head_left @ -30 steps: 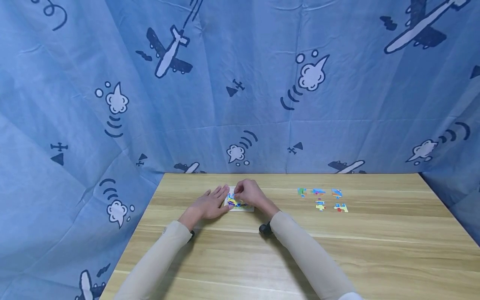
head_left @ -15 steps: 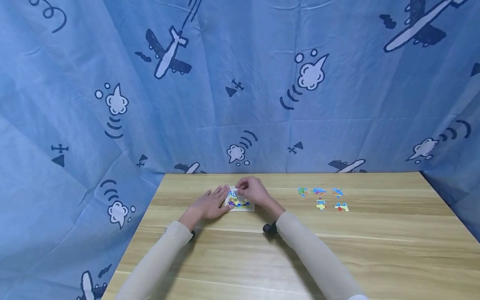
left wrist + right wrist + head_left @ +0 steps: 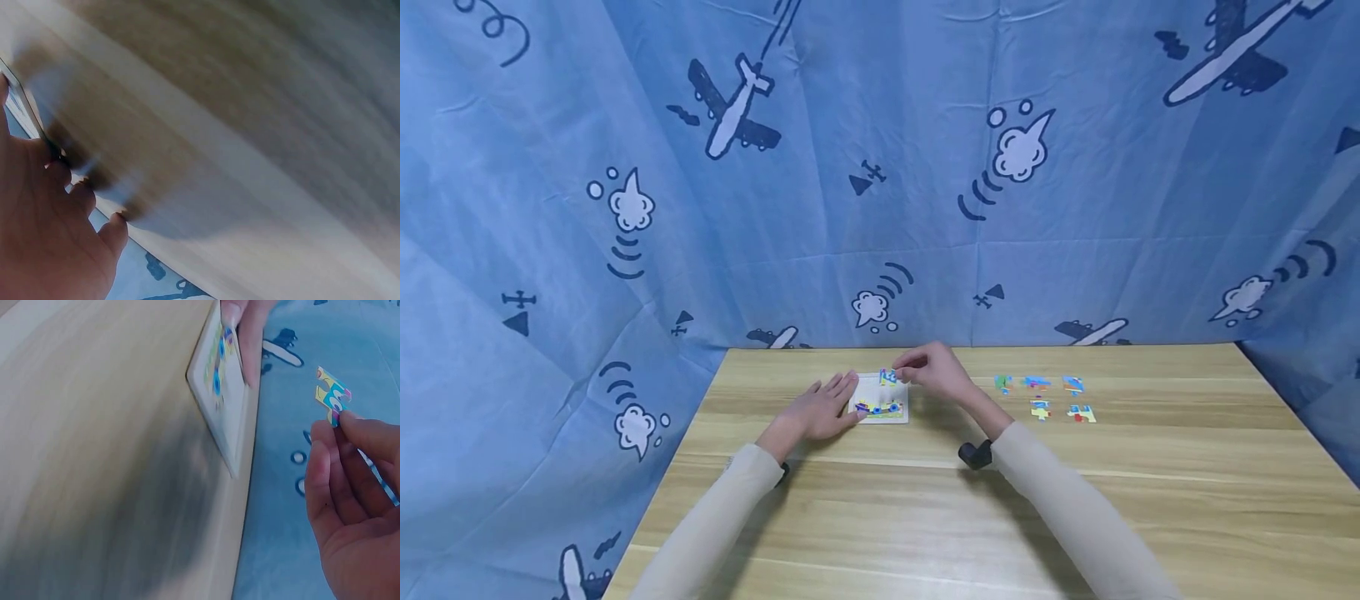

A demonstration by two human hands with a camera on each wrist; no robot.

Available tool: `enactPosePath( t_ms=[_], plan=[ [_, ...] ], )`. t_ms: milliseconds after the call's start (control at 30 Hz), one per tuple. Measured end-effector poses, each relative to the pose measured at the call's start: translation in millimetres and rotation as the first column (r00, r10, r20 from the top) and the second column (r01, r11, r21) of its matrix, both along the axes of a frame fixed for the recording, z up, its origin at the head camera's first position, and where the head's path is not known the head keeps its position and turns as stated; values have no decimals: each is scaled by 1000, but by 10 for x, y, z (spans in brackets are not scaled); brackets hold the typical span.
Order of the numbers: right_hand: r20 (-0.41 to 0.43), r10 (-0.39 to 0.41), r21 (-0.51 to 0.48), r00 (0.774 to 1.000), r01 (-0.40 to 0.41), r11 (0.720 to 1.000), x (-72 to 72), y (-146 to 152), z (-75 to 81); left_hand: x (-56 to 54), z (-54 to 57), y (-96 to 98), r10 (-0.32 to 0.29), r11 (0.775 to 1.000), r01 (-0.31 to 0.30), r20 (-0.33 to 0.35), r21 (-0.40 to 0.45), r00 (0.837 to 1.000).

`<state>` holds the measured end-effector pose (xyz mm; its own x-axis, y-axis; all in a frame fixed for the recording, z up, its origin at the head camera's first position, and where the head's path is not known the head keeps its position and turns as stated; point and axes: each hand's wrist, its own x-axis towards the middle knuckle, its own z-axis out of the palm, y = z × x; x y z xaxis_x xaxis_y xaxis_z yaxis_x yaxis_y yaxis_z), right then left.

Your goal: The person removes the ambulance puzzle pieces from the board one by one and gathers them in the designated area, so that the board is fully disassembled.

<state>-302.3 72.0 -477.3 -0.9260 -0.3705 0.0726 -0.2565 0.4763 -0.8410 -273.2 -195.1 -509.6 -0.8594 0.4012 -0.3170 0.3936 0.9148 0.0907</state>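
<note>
A white puzzle tray (image 3: 868, 390) lies at the table's left back, with a colourful strip of fitted puzzle pieces (image 3: 883, 409) along its near side. My left hand (image 3: 820, 410) rests with straight, spread fingers on the tray's left edge. Raised over the tray's far right corner, my right hand (image 3: 936, 372) pinches a puzzle piece between thumb and fingers. In the right wrist view that puzzle piece (image 3: 333, 395) is yellow and blue with a cartoon eye, held clear of the tray. The left wrist view shows my left hand (image 3: 56, 219) and only a sliver of the tray.
Several loose puzzle pieces lie in two rows to the right of the tray, among them a green one (image 3: 1003, 383) and a yellow one (image 3: 1041, 410). A blue curtain (image 3: 925, 208) printed with airplanes hangs behind the wooden table (image 3: 880, 517).
My right hand has lifted the puzzle piece up from the tray and moved right with it, baring the tray's white floor. My left hand has stayed in place.
</note>
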Motion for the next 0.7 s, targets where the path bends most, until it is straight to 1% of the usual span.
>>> enactPosePath(
  t_ms=[300,567,700],
  plan=[
    [-20,-10,14,1000,11,1000,24,433,90,1,-3,-9,-3,1000,3,1,-2,1000],
    [13,-24,66,1000,23,998,37,788,140,12,5,-15,-5,1000,5,-4,3,1000],
    [6,-22,107,1000,21,994,47,962,116,11,1,-12,-4,1000,4,-6,9,1000]
  ],
)
